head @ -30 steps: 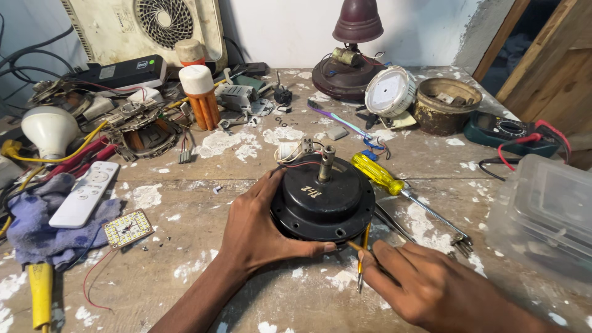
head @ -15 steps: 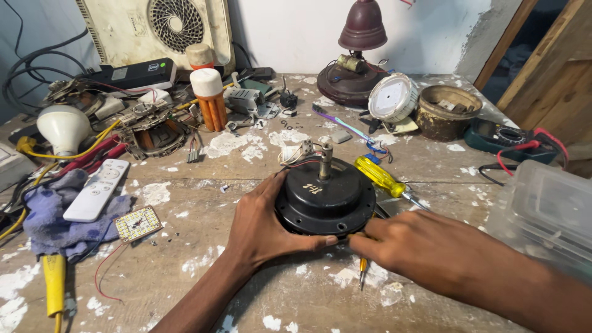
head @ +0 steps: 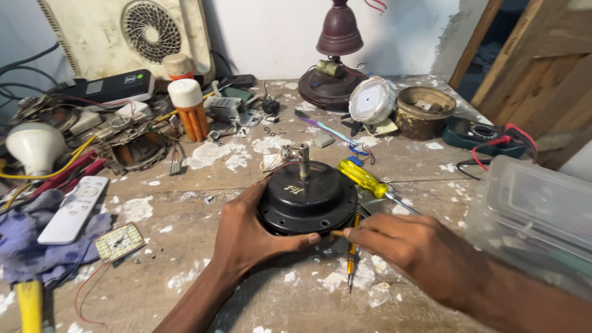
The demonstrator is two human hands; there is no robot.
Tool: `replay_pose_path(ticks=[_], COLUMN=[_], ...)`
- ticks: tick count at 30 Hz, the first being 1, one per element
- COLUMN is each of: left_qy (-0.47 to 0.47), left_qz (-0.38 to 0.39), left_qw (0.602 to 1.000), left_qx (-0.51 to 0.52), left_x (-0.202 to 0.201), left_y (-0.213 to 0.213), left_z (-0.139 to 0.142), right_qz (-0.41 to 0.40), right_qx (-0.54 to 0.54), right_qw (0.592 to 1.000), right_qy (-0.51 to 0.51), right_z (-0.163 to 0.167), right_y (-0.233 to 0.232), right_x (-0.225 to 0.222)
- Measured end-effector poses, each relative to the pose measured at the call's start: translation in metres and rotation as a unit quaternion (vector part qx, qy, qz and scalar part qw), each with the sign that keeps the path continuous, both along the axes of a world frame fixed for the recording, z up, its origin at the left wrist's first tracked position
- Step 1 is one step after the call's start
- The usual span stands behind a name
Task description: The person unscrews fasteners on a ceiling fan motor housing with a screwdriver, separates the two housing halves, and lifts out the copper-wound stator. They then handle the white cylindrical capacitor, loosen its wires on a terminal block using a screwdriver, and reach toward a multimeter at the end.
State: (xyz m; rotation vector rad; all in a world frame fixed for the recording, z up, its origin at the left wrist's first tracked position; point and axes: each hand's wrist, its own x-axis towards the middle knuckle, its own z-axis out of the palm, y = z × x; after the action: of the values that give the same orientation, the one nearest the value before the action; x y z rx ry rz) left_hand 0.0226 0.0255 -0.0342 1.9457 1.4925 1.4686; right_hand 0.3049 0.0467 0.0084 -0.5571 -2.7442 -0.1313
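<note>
Left hand (head: pixel 250 231) wrapped around the near-left side of the black round motor housing (head: pixel 306 197), fingers curled against its rim, thumb pressed along the front lower edge, so it's clamped on the housing. Right hand (head: pixel 410 250) comes in from the right, fingertips pinched together at the housing's front edge, touching or just at the rim; can't tell whether they pinch something small there. A thin yellow-handled screwdriver (head: pixel 351 262) lies on the table right under those fingertips, tip pointing toward the camera. Housing sits flat near the middle of the paint-spattered wooden table (head: pixel 203 179), short metal shaft (head: pixel 303 161) sticking straight up from its top. Just beside it on the right: a bigger yellow-handled screwdriver (head: pixel 365 178), lying at an angle. Further out: white remote (head: pixel 74 208) on a blue cloth (head: pixel 24 246) and a small LED board (head: pixel 119 242) to the left, white bulb (head: pixel 34 147) far left, clear plastic box (head: pixel 536 216) at the right edge.
</note>
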Motion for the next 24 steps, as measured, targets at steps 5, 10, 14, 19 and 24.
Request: replay_pose_path(ticks=[5,10,14,19,24], left_qy=[0.011,0.019,0.022,0.006,0.011], left_qz=[0.004,0.000,0.008,-0.006,0.012], left_qw=[1.000,1.000,1.000,0.999,0.999], left_qx=[0.003,-0.001,-0.017,-0.031,-0.042], left_x=[-0.005,-0.016,-0.021,-0.029,-0.033], left_y=[0.001,0.002,0.006,0.007,0.004], left_z=[-0.006,-0.012,-0.010,-0.009,-0.011], right_qz=[-0.055,-0.035,-0.136,-0.206,-0.131], right_qx=[0.076,0.123,-0.107,-0.175,-0.124], right_qw=[0.994,0.991,0.973,0.950,0.982], right_qy=[0.048,0.034,0.153,0.157,0.059], right_z=[-0.037,-0.045,-0.038,-0.035,-0.020], right_y=[-0.025,-0.029,-0.011,-0.010,-0.005], right_x=[-0.002,-0.014,-0.029,-0.041,-0.054])
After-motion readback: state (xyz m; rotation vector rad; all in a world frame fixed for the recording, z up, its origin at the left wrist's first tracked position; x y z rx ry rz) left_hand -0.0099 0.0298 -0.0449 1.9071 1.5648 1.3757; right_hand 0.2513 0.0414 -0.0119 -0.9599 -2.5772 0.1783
